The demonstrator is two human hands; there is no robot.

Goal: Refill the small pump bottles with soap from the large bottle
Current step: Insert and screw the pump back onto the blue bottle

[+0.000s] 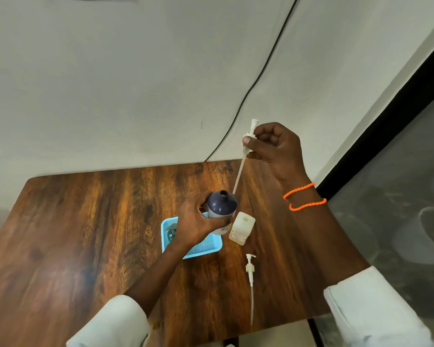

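Note:
My left hand [197, 225] grips a dark-topped bottle [221, 206] with an uncapped neck, held upright over the blue tray [217, 246]. My right hand [276, 144] is raised above it, pinching a white pump head [249, 136]; its long dip tube [238, 175] slants down and its lower end sits just right of the bottle's mouth. A pale yellowish square bottle [242, 227] with an open neck stands to the right of the tray. A second white pump with tube [250, 271] lies on the wooden table [85, 221].
Another pump bottle [171, 231] lies in the tray, partly hidden behind my left hand. A black cable [258, 78] runs down the wall to the table's far edge. The table's right edge is beside a dark-framed grey floor area [398, 196].

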